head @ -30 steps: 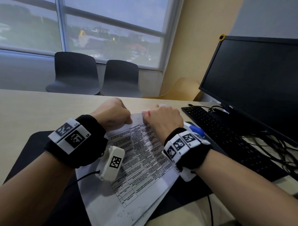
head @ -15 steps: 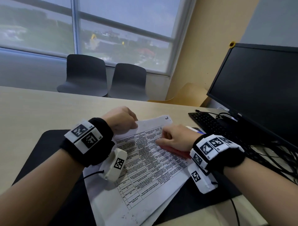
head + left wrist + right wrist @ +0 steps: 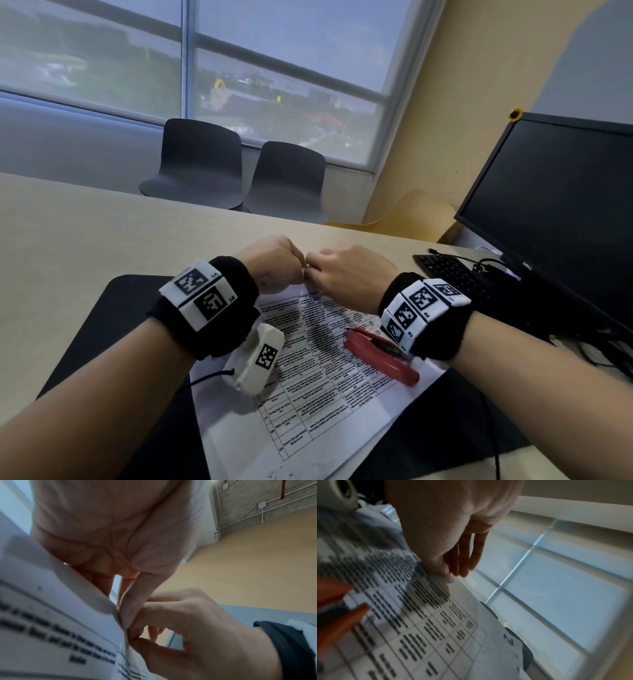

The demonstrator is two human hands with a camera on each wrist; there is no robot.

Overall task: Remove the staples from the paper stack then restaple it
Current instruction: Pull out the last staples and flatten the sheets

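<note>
The paper stack (image 3: 318, 377), printed with a table, lies on a black mat (image 3: 102, 325). Its far edge is lifted. My left hand (image 3: 296, 265) pinches that edge, thumb against the sheets (image 3: 126, 615). My right hand (image 3: 313, 270) is right beside it, and its thumb and forefinger (image 3: 135, 637) pinch the same corner of the paper stack (image 3: 51, 628). In the right wrist view my right hand (image 3: 450, 574) meets the paper's (image 3: 436, 628) edge. A red stapling tool (image 3: 380, 356) lies loose on the pages under my right wrist, blurred red (image 3: 332, 601) in that view. No staple can be made out.
A black keyboard (image 3: 455, 277) and a dark monitor (image 3: 565, 212) stand to the right, with cables (image 3: 609, 356) by the monitor's foot. The beige table (image 3: 85, 233) stretches left and ahead. Two dark chairs (image 3: 198, 164) stand beyond its far edge.
Half a second ago my right hand rested on the red tool on the pages. It has let go and moved up to the paper's far corner beside my left hand.
</note>
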